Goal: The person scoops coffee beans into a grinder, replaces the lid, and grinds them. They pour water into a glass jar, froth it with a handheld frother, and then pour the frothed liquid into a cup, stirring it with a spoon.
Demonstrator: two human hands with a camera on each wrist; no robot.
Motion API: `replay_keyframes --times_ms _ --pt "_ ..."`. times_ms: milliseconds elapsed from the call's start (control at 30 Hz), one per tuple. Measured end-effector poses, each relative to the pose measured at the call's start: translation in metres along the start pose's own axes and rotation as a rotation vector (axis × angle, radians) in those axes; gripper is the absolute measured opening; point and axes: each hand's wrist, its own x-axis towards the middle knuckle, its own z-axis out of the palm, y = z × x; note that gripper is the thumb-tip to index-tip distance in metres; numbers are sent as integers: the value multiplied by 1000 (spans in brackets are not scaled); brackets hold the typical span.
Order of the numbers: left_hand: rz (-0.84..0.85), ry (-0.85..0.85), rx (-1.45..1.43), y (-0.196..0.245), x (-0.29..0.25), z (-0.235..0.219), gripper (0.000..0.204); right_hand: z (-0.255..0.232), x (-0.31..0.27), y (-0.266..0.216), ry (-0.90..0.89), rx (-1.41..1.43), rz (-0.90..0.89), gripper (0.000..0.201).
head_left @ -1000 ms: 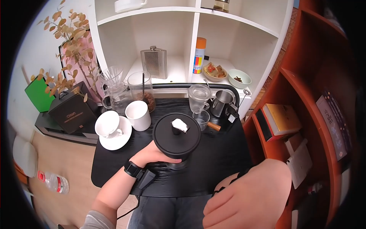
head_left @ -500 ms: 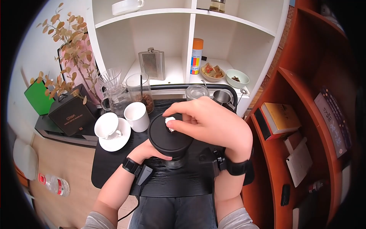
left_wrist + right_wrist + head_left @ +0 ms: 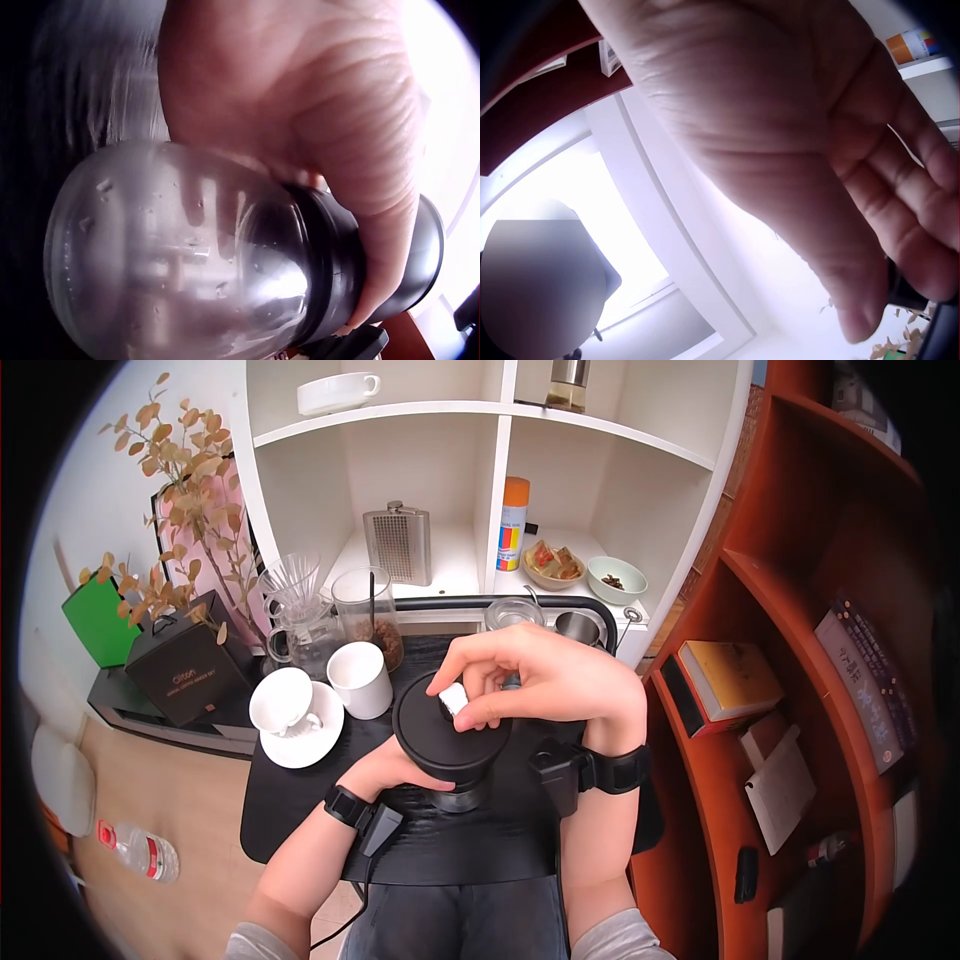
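Note:
A glass vessel point(image 3: 172, 255) with a black neck and a wide round black top point(image 3: 430, 740) stands at the middle of the black table. My left hand point(image 3: 392, 767) grips it round the neck, thumb across the near side; in the left wrist view its clear body shows droplets and reflections. On the black top is a short dark knob with a white crown point(image 3: 453, 697). My right hand point(image 3: 540, 675) reaches over from the right and pinches this knob between thumb and fingers. In the right wrist view a dark bit shows between the fingertips point(image 3: 862, 322).
To the left are a white mug point(image 3: 360, 682), a white cup point(image 3: 283, 702) on a saucer point(image 3: 305, 750), a glass dripper and server point(image 3: 300, 630), and a glass canister of brown beans point(image 3: 385, 645). Behind my right hand stand a glass pot point(image 3: 513, 612) and metal pitcher point(image 3: 578, 628).
My right hand has come up from the lower right over the black top and taken hold of its knob. The left hand keeps its grip on the neck.

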Motion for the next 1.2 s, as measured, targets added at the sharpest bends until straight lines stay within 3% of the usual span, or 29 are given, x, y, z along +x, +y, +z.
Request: replay_keyframes --times_ms 233,333,400,467,567,800,900,933,1000,1200 --pt "85 -20 41 2 2 2 73 -1 2 -1 -27 67 56 27" --pt "-62 -5 18 3 -3 0 68 0 2 -4 -23 98 111 27" --pt "-70 -6 43 -1 -4 -4 67 0 4 3 -21 107 112 28" --pt "-73 -7 63 -1 -4 -4 65 1 8 14 -24 130 -29 29" --pt "-83 -19 85 4 -4 -3 66 -2 14 17 -83 182 -26 28" --pt "-84 -31 113 7 -4 -1 68 6 18 2 -24 70 21 29" --pt "-56 -33 116 12 -3 5 72 15 20 1 155 -223 -62 45" --pt "-20 -20 115 14 -2 7 74 18 21 0 159 -222 -62 45" --pt "-24 10 118 15 0 10 77 23 23 -2 344 -540 -97 43" --pt "51 128 40 11 2 18 70 37 22 -5 548 -675 -38 27"
